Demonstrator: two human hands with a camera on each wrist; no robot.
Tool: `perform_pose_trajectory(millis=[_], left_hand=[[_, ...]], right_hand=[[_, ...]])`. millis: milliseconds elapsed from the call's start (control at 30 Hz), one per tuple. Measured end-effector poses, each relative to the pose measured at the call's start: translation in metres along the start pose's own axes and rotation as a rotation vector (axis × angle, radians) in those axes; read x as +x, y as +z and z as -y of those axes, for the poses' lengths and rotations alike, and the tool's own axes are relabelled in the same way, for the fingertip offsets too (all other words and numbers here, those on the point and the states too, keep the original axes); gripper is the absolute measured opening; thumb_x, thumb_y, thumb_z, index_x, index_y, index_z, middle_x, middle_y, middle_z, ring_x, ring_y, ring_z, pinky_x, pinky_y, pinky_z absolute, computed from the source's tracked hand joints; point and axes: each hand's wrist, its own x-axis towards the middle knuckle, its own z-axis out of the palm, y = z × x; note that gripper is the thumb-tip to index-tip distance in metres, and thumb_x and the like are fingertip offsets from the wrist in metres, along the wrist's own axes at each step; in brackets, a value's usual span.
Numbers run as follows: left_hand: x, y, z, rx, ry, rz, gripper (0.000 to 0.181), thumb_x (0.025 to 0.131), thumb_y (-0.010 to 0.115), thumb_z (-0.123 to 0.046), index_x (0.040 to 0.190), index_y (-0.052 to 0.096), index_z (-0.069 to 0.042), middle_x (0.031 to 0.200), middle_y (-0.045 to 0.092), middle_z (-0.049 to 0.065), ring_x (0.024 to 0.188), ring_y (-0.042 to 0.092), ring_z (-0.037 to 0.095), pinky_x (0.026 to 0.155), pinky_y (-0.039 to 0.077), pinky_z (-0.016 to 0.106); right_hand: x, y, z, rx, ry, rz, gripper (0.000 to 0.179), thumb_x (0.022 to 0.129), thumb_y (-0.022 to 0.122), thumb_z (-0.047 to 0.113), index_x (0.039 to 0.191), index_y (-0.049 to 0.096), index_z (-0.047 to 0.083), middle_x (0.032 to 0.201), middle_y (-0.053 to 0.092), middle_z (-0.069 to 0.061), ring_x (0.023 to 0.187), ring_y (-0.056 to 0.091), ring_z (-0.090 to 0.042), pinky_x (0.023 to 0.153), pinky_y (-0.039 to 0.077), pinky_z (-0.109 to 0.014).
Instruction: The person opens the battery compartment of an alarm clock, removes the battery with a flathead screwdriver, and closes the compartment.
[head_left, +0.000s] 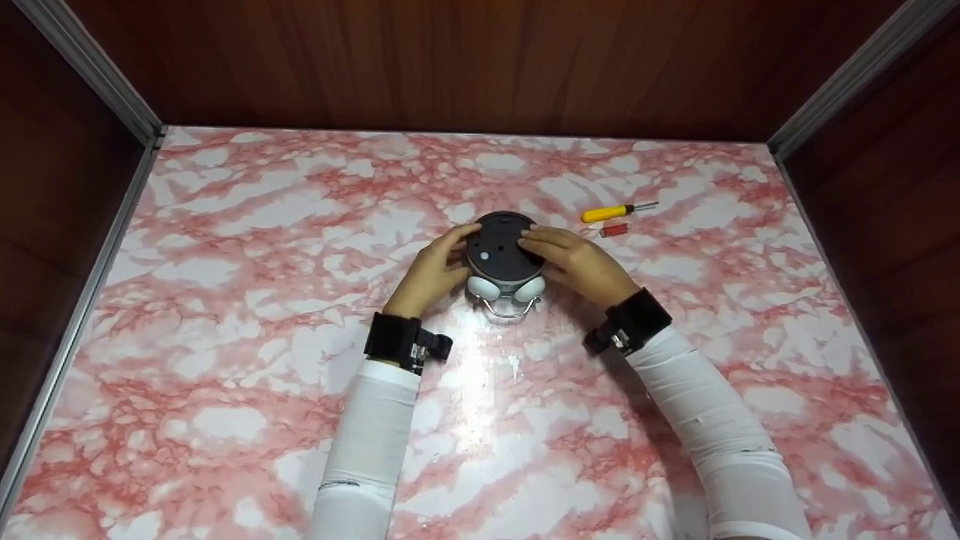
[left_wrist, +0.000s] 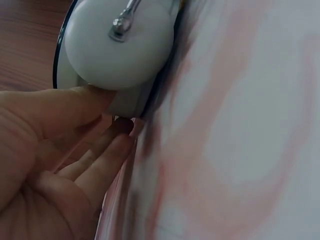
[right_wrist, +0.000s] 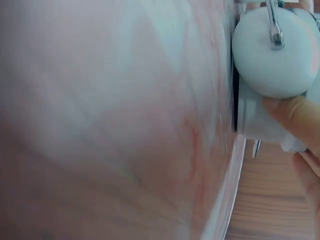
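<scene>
A twin-bell alarm clock lies face down on the table, its black back up and its white bells and wire handle toward me. My left hand grips the clock's left side. In the left wrist view, the thumb sits just under a white bell and other fingers reach low at the body. On the opposite side, my right hand holds the clock with fingertips over the back. Its thumb presses the casing below the other bell in the right wrist view.
A yellow-handled screwdriver lies beyond my right hand. Beside it is a small red cylinder that looks like a battery. Dark wood-grain panels wall the pink-and-white marbled table at the back and both sides.
</scene>
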Motion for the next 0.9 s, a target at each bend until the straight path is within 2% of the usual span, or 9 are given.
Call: perform_pose_trajectory(millis=[233, 500, 667, 900], left_hand=[[-0.0005, -0.0008, 0.0031, -0.129, -0.034, -0.003, 0.066, 0.092, 0.065, 0.005, 0.150, 0.051, -0.022, 0.147, 0.054, 0.013, 0.128, 0.058, 0.026, 0.099, 0.052, 0.033], [-0.0015, -0.0021, 0.0041, -0.254, -0.025, -0.002, 0.063, 0.093, 0.067, 0.004, 0.150, 0.051, -0.018, 0.143, 0.058, 0.012, 0.124, 0.061, 0.026, 0.098, 0.053, 0.031], [-0.0007, -0.0021, 0.0044, -0.265, -0.012, -0.012, 0.060, 0.095, 0.066, 0.002, 0.150, 0.051, -0.015, 0.137, 0.061, 0.014, 0.122, 0.061, 0.026, 0.098, 0.054, 0.032], [-0.0013, -0.0032, 0.0035, -0.293, -0.014, 0.013, 0.055, 0.100, 0.061, -0.002, 0.151, 0.049, -0.016, 0.141, 0.058, 0.013, 0.128, 0.057, 0.024, 0.096, 0.054, 0.036]], right_hand=[[-0.0026, -0.0004, -0.0053, 0.078, -0.023, -0.026, 0.049, 0.091, 0.074, 0.011, 0.139, 0.062, 0.006, 0.145, 0.056, -0.014, 0.136, 0.050, -0.033, 0.112, 0.042, -0.046], [-0.0059, -0.0052, -0.0087, 0.162, -0.040, -0.081, 0.047, 0.088, 0.076, 0.008, 0.134, 0.066, 0.005, 0.141, 0.060, -0.014, 0.131, 0.055, -0.034, 0.109, 0.045, -0.045], [-0.0063, -0.0082, -0.0094, 0.281, -0.003, -0.096, 0.044, 0.088, 0.076, 0.007, 0.131, 0.068, 0.004, 0.137, 0.063, -0.014, 0.128, 0.058, -0.033, 0.109, 0.045, -0.043], [-0.0069, -0.0082, -0.0098, 0.494, 0.121, -0.131, 0.039, 0.089, 0.073, 0.005, 0.127, 0.071, 0.008, 0.134, 0.066, -0.009, 0.126, 0.060, -0.028, 0.109, 0.044, -0.031]])
